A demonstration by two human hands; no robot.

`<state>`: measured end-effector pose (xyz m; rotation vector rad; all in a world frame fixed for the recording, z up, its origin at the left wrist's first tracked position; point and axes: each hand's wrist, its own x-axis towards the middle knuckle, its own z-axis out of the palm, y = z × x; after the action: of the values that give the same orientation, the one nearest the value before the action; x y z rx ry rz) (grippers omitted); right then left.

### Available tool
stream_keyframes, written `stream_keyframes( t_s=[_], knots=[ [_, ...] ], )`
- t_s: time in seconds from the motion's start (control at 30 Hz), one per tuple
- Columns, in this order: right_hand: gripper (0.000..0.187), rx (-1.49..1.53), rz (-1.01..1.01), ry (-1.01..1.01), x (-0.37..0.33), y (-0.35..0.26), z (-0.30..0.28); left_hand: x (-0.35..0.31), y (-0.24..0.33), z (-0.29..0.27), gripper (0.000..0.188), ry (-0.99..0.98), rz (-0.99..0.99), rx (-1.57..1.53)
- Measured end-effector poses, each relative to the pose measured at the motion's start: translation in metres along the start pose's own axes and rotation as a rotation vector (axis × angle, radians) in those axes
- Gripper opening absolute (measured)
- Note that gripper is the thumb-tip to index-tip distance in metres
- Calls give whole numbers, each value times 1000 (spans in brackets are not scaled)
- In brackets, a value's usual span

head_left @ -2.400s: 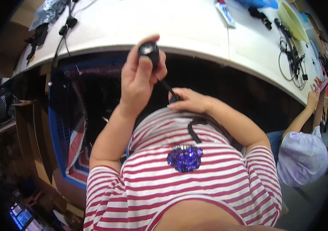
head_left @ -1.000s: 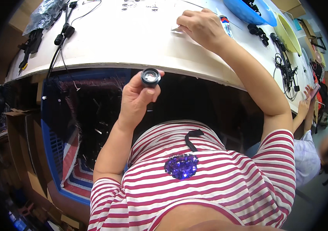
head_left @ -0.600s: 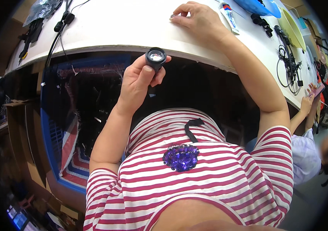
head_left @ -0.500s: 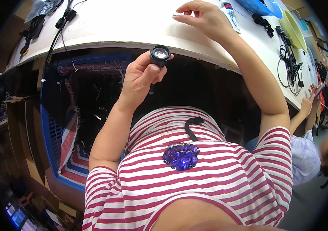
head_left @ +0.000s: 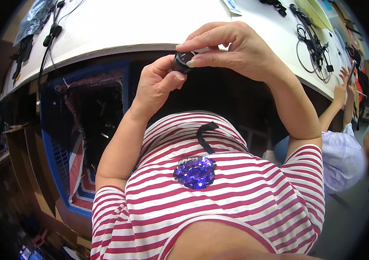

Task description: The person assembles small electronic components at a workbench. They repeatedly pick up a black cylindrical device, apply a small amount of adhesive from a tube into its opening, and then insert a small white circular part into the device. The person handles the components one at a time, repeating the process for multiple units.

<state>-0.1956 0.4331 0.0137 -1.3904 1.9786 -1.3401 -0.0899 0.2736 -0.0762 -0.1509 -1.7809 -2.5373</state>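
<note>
My left hand (head_left: pixel 156 84) is closed around a short black flashlight (head_left: pixel 179 68), its round open end facing up beside the table edge. The lower part of the flashlight is hidden in my palm. Over that end my right hand (head_left: pixel 232 50) is bent, with thumb and forefinger closed at the rim. Whatever small piece lies between those fingertips is too small and covered to make out.
In front runs a white table (head_left: pixel 128 24). On it lie black cables (head_left: pixel 316 50), a white and blue tube (head_left: pixel 232 6) and a yellow-green basin (head_left: pixel 316 13). A blue crate (head_left: pixel 48 130) stands below at left. At right, another person (head_left: pixel 342 151) is working.
My right hand has come down from over the table to the flashlight's open end, bringing a small whitish piece in its fingertips. My left hand still grips the flashlight.
</note>
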Motion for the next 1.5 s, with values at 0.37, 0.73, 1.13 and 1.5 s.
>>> stream_keyframes(
  t_s=[0.37, 0.73, 1.13, 1.5],
  knots=[
    [30, -749, 218, 709, -45, 94, -135, -3, -3, 14, 49, -7, 27, -41],
    [37, -1094, 749, 680, -60, 176, -219, 2, 2, 16, 43, 9, -6, 1],
    [34, -102, 0, 93, -38, 10, -4, -9, -2, 11, 32, -63, -58, 176],
    [28, -333, -152, 55, -24, 3, 16, -21, 3, -3, 23, -92, -85, 217]
  ],
)
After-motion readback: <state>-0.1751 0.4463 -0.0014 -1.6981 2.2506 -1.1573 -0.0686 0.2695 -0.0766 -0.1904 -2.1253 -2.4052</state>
